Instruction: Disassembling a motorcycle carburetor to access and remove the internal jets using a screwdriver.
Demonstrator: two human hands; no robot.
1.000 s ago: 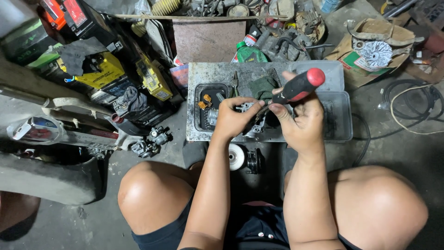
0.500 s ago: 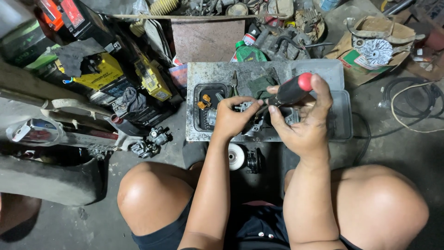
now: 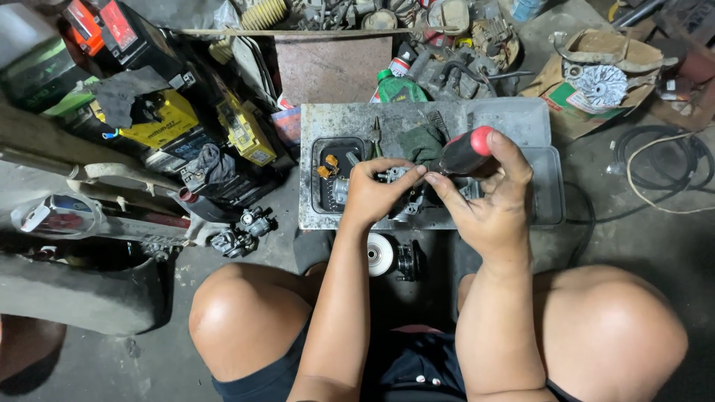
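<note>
A: At frame centre, on the grey tray (image 3: 506,119), the left hand (image 3: 372,195) clenches a small metal carburetor (image 3: 395,176).

B: It looks heavy for its size, rigid and likely oily; best gripped round the body, not the fine fittings.

A: Just right, the right hand (image 3: 488,205) grasps a red-and-black screwdriver (image 3: 463,152).

Grey concrete floor (image 3: 640,246), stained; black cable (image 3: 655,160) coiled at right; boxes (image 3: 160,123) upper left; cardboard (image 3: 588,89) upper right; dim light.
</note>
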